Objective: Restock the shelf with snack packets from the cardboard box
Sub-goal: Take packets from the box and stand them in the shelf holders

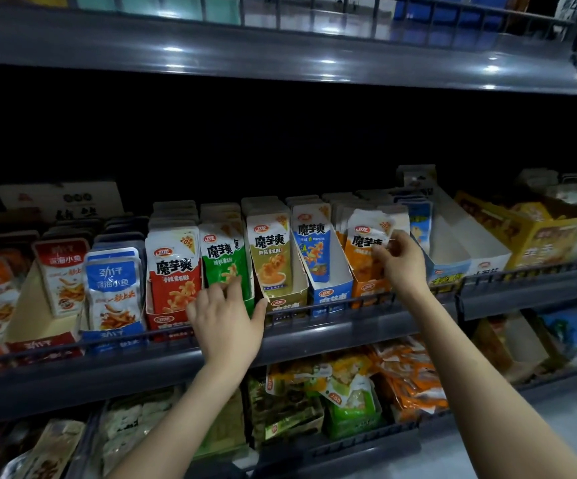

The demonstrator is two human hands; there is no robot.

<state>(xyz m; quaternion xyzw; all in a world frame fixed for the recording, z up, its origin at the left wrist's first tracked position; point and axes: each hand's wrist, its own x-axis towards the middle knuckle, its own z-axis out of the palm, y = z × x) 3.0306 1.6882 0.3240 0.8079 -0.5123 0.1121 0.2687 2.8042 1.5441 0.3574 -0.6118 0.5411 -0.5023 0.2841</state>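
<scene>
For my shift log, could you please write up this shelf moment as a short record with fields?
place: middle shelf of a shop rack
left hand: fingers straight, touching the front green packet
right hand: pinches the front orange packet near its top edge
between the hands: olive packet and blue packet, upright in separate trays
left of green: red packet
</scene>
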